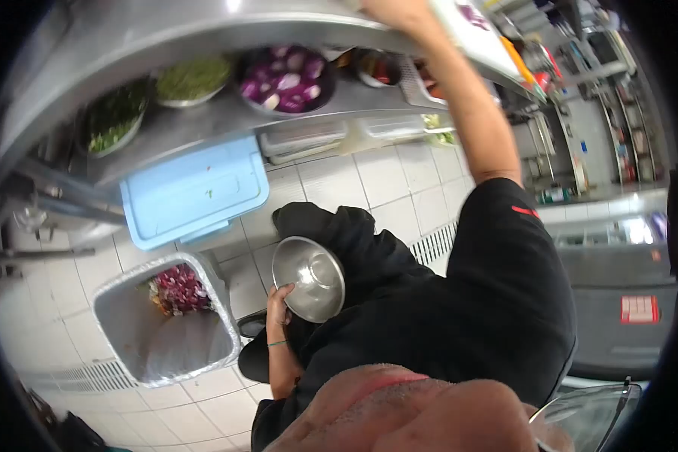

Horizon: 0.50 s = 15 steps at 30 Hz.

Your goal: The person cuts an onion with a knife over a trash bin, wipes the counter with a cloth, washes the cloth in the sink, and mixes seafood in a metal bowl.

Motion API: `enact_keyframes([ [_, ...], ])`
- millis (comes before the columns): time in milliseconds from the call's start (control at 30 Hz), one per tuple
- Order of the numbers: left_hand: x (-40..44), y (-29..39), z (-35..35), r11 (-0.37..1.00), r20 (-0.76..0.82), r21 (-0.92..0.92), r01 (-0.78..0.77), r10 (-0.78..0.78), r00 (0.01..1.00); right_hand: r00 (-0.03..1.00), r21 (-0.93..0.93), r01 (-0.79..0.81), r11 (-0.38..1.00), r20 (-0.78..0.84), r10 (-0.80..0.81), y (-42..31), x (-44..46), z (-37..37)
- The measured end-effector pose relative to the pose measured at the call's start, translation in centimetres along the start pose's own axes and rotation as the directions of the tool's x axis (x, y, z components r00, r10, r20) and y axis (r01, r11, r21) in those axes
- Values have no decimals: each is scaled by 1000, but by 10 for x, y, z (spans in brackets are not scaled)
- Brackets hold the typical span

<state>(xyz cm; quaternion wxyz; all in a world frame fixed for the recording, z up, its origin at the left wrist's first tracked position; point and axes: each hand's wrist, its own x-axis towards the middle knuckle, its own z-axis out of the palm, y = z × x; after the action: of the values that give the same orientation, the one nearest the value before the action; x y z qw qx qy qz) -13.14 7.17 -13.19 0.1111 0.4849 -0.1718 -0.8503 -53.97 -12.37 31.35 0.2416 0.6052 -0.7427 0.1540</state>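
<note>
My left hand grips the rim of a shiny metal bowl, which is tilted and looks bare inside. Beside it on the floor stands a grey bin with a plastic liner and chopped purple onion scraps inside. My right arm stretches up across the steel counter. At the top edge my right hand is partly cut off, so its fingers cannot be made out. Close to it lies a white cutting board with bits of purple onion on it.
Under the counter a shelf carries a bowl of peeled purple onions, a bowl of chopped greens and other containers. A blue lid sits below it. Floor drains cross the tiles. Kitchen equipment fills the right side.
</note>
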Motion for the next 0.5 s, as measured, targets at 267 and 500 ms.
enact_keyframes([
  [267, -172, 83, 56, 996, -12, -60, -62, 61, 998, 925, -67, -292, 954, 234, 299, -23, -33, -35],
  [500, -297, 195, 18, 932, 44, 244, -270, 267, 963, 230, -179, -771, 611, 816, 530, -51, -233, -101],
])
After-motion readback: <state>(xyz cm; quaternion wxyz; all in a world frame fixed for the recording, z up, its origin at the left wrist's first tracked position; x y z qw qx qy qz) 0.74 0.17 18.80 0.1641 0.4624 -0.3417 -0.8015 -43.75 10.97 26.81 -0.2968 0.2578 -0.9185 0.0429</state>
